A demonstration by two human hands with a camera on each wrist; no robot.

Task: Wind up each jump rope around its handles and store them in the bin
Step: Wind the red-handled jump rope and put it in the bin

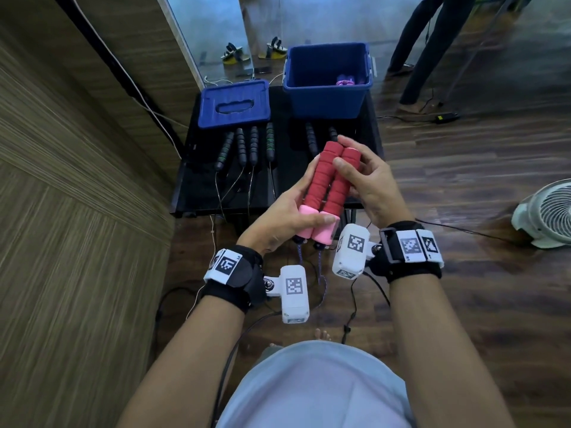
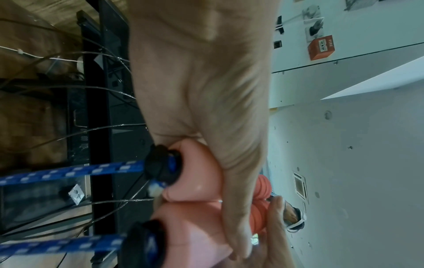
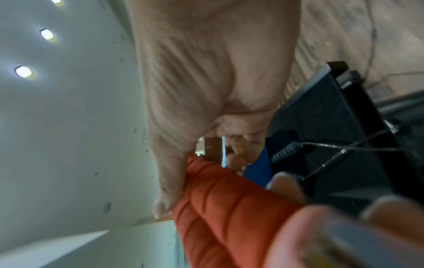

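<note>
While held side by side above near edge of table (image 1: 197,193), two red handles (image 1: 327,180) sit between both hands. Left hand (image 1: 278,217) grip curled round pink lower ends; right hand (image 1: 367,183) grip wraps upper red part, thumb across front. Long axis runs away from person, tops tilted toward blue bin (image 1: 327,97). Blue rope (image 1: 321,279) hangs from lower caps. Black-handled ropes (image 1: 247,146) lie on table beside bin lid (image 1: 234,103).
</note>
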